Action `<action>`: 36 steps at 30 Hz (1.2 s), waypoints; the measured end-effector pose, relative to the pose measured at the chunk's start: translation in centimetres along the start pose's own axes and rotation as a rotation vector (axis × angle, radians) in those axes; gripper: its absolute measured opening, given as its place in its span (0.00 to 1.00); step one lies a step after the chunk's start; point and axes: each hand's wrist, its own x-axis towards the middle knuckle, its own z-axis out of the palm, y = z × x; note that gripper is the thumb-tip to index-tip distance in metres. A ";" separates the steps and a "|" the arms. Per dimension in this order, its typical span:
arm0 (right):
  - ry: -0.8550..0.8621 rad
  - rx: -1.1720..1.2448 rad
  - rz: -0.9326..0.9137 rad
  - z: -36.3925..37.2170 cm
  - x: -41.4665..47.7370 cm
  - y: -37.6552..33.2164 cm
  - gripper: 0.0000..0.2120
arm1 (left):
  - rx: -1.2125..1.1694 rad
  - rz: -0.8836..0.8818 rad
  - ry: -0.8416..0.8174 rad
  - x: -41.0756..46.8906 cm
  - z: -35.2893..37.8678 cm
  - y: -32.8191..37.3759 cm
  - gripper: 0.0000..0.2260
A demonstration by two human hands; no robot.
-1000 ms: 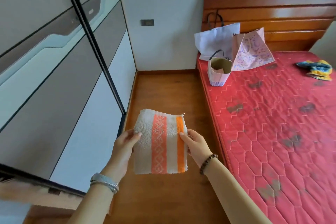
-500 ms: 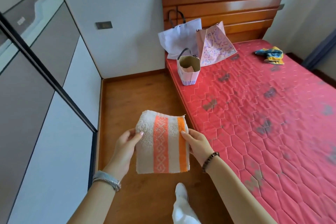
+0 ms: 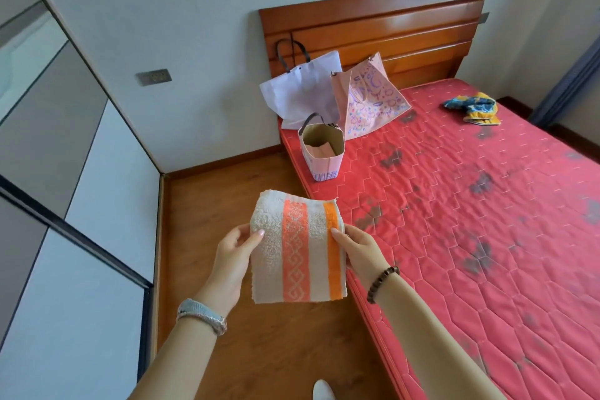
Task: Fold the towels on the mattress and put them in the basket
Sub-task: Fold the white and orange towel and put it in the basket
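Observation:
A folded cream towel with orange stripes (image 3: pixel 298 247) is held in the air over the wooden floor, just left of the bed. My left hand (image 3: pixel 232 258) grips its left edge, thumb on top. My right hand (image 3: pixel 358 248) grips its right edge the same way. The small pink basket (image 3: pixel 324 166) stands open on the near left corner of the red mattress (image 3: pixel 470 221), beyond the towel, with something pinkish inside. A crumpled blue and yellow towel (image 3: pixel 474 107) lies at the far side of the mattress.
A white bag (image 3: pixel 302 91) and a pink patterned bag (image 3: pixel 373 101) lean against the wooden headboard (image 3: pixel 389 29) behind the basket. Sliding wardrobe doors (image 3: pixel 65 204) line the left side. Wooden floor (image 3: pixel 227 191) runs between wardrobe and bed. A white shoe tip (image 3: pixel 323 391) shows below.
The view has swung right and the bed with the basket has come closer. Both hands still hold the folded towel the same way.

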 end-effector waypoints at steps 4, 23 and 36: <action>0.016 0.009 0.021 -0.5 2.6 -0.6 0.09 | 0.002 -0.031 -0.011 2.5 1.0 0.4 0.12; 0.133 -0.005 0.119 3.5 20.9 -5.6 0.09 | 0.054 -0.079 -0.133 24.1 0.1 6.0 0.13; 0.311 0.008 0.205 5.7 30.8 -7.0 0.12 | 0.197 -0.132 -0.267 36.7 -0.4 8.9 0.16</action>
